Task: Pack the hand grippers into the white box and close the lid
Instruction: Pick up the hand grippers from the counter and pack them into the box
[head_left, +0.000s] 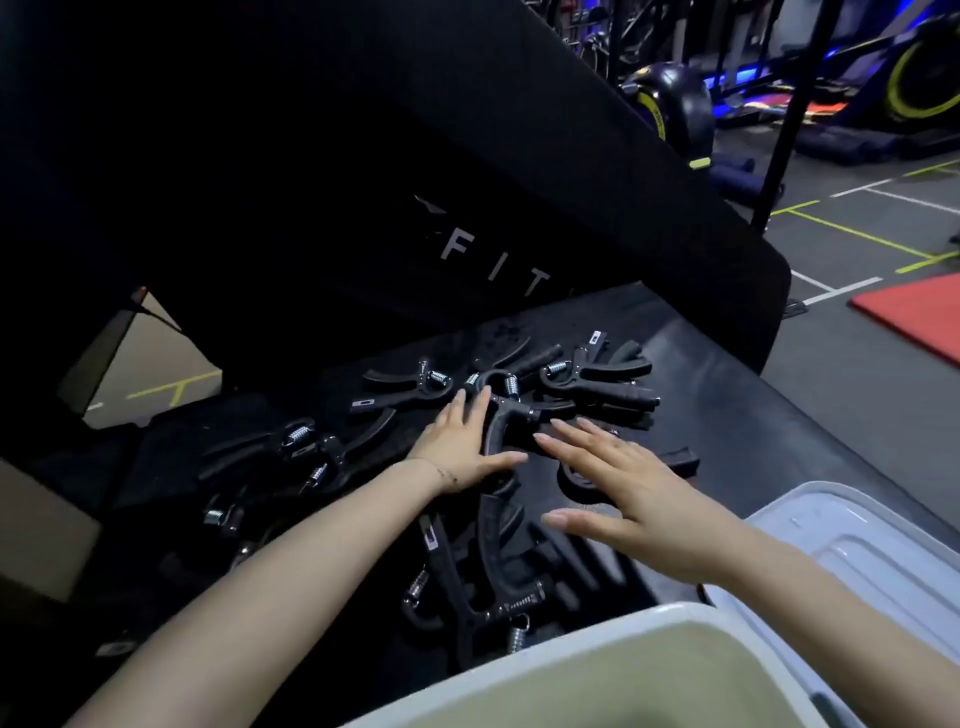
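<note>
Several black hand grippers with steel springs lie scattered on a black padded surface. My left hand rests flat beside one hand gripper at the middle, fingers spread, thumb under its handle, not closed around it. My right hand hovers open above another hand gripper, fingers apart, holding nothing. The white box stands open at the bottom, its inside showing no grippers. Its translucent lid lies to the right of it.
A black padded backrest with white letters rises behind the pile. More hand grippers lie at the far side and at the left. A red mat and gym machines stand on the floor at the right.
</note>
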